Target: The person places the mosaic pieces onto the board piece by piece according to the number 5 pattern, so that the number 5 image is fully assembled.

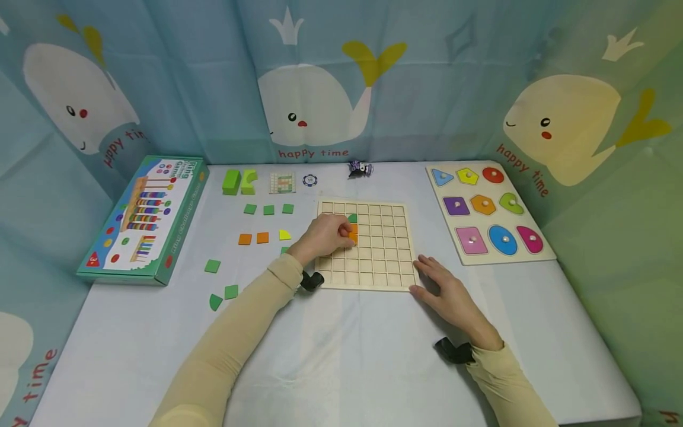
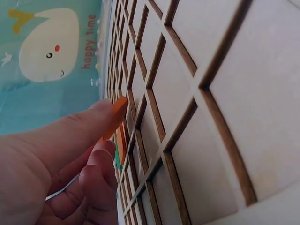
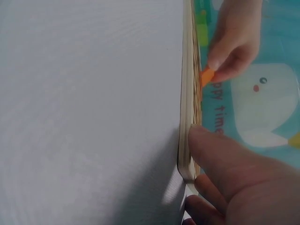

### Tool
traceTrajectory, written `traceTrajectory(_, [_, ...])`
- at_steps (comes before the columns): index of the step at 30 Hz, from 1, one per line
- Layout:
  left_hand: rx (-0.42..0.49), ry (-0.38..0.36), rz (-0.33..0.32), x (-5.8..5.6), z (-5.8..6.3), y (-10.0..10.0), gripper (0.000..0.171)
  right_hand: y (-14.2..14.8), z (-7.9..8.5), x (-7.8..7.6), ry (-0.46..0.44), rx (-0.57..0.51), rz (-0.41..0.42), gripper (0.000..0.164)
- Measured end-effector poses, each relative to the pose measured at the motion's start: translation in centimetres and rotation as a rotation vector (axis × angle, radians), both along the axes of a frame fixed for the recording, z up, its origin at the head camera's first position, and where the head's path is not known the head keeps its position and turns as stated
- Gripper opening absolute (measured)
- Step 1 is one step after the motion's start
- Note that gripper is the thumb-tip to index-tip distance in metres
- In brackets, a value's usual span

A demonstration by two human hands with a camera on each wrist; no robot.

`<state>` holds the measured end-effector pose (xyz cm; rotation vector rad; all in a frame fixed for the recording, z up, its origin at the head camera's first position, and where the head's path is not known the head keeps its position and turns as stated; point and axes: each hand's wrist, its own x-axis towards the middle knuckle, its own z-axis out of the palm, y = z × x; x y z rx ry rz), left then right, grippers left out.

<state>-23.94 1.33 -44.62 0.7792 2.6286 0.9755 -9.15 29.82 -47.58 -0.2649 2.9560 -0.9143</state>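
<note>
A wooden grid board lies on the table in front of me. My left hand is over its left half and pinches an orange square tile between thumb and fingers, tilted at the grid. Just beyond, another orange tile and a green piece sit in neighbouring cells. At the board's front right corner rests my right hand, fingers fairly straight along the edge. In the right wrist view its thumb touches the board's rim.
Left of the board lie loose green tiles, orange tiles and a yellow quarter piece. Behind are green blocks, a pattern card, a chip and a figurine. A game box and shape puzzle flank them.
</note>
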Motion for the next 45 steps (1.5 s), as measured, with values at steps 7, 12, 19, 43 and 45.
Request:
traceTrajectory(7, [-0.030, 0.006, -0.004, -0.2, -0.1, 0.0, 0.027, 0.0, 0.1, -0.1, 0.001, -0.004, -0.001, 0.066])
traceTrajectory(12, [-0.032, -0.024, -0.001, -0.3, -0.2, 0.0, 0.028, -0.1, 0.2, -0.1, -0.001, -0.010, 0.000, 0.066])
traceTrajectory(19, [-0.039, -0.035, 0.007, -0.4, -0.3, 0.0, 0.028, -0.1, 0.2, -0.1, 0.008, -0.008, -0.002, 0.065])
traceTrajectory(43, [0.085, -0.075, 0.049, -1.0, 1.2, -6.5, 0.034, 0.0, -0.1, 0.0, 0.001, -0.001, -0.011, 0.066])
traceTrajectory(45, [0.088, -0.067, 0.065, -1.2, 1.3, -7.2, 0.035, 0.1, -0.2, 0.0, 0.002, -0.003, -0.011, 0.065])
